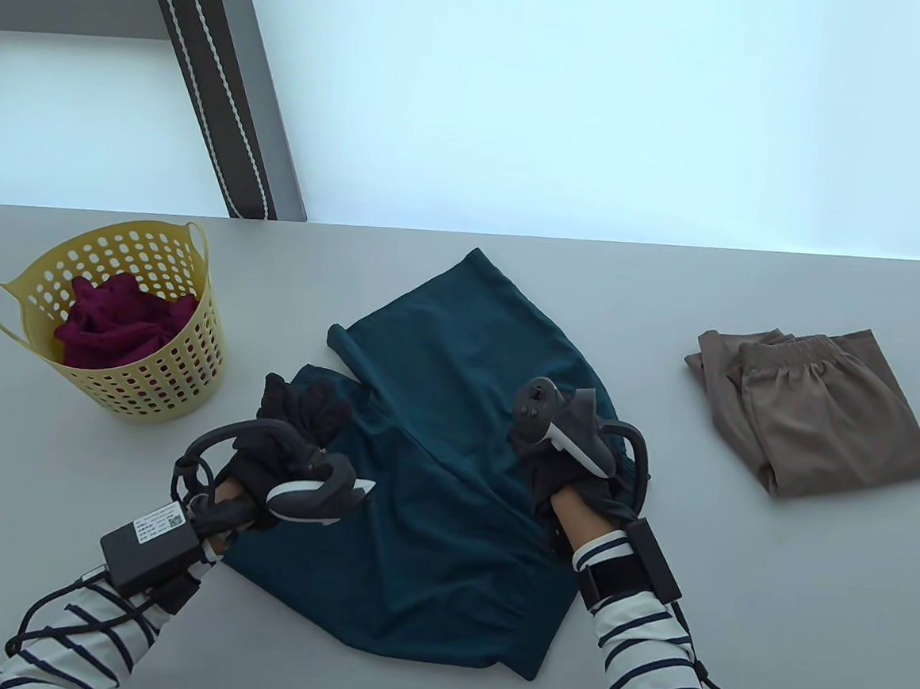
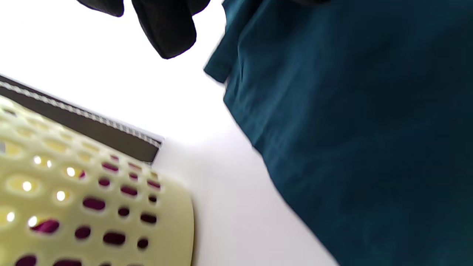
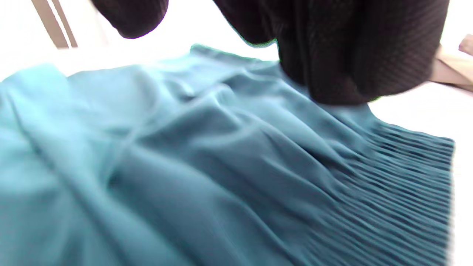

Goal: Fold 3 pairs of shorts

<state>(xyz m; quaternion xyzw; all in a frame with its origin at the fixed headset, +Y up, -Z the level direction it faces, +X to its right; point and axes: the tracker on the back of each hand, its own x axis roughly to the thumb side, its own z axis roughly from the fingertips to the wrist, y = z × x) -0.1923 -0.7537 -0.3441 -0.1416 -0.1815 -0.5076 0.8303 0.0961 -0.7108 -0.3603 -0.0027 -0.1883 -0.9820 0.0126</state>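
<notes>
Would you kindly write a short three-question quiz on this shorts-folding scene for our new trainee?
1. True or false: the brown shorts lie folded on the table, to the right of the teal shorts.
2. What holds the maroon garment? A) the yellow basket B) the left hand C) the right hand
3. Fill in: both hands are at the ____ shorts.

Key: 1 true; 2 A; 3 teal.
</notes>
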